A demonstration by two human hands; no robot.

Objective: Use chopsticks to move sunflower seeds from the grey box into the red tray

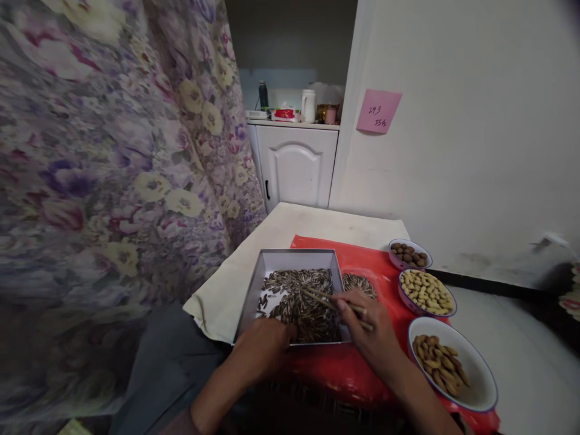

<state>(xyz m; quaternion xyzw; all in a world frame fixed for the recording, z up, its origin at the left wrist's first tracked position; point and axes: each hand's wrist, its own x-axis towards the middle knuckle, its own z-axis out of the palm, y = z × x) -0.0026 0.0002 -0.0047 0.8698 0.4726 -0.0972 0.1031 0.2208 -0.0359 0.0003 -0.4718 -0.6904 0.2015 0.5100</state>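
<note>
A shallow white box (296, 258) rests near the table's front edge with striped sunflower seeds (312, 302) spread over its bottom. A patch of white bottom shows at its left. My left hand (267, 341) is closed on the box's near wall, the fingertips partly hidden. In my right hand (369, 323) I pinch a pair of chopsticks (319, 296), their tips among the seeds. Right of the box, partly behind my right hand, lies a second batch of sunflower seeds (360, 283).
Three bowls line the right: round brown nuts (408, 254), peanuts (426, 291) and long brown nuts (438, 362). A red plastic sheet (380, 269) covers part of the cream tablecloth (335, 223). A floral curtain (136, 181) hangs left; a white cabinet (299, 163) stands behind.
</note>
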